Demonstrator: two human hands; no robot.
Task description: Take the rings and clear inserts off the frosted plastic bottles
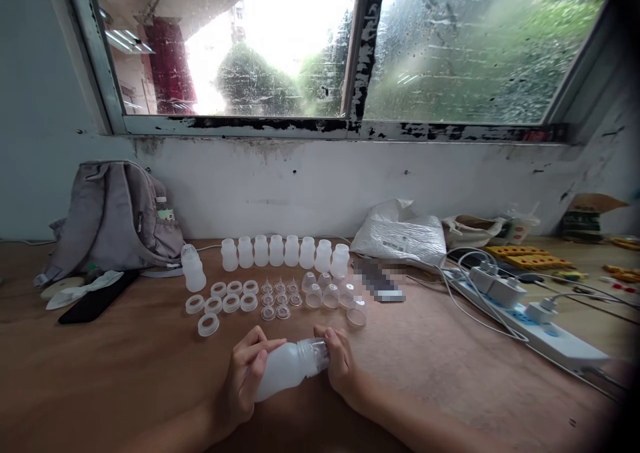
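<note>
A frosted bottle (281,372) lies tilted between both hands, its clear cap (316,356) toward the right. My left hand (245,373) wraps round the bottle's base and side. My right hand (340,366) has its fingers closed on the clear cap end. Beyond the hands, white rings (208,324) lie in rows at the left, with clear nipples (269,312) in the middle and clear domed caps (357,313) at the right. A row of frosted bottles (276,250) stands behind them. One capped bottle (193,268) stands apart, left of the row.
A grey backpack (115,220) and a black phone (97,300) are at the left. A silver bag (400,233) sits by the wall. On the right, a white power strip (565,346) carries plugs and looping cables.
</note>
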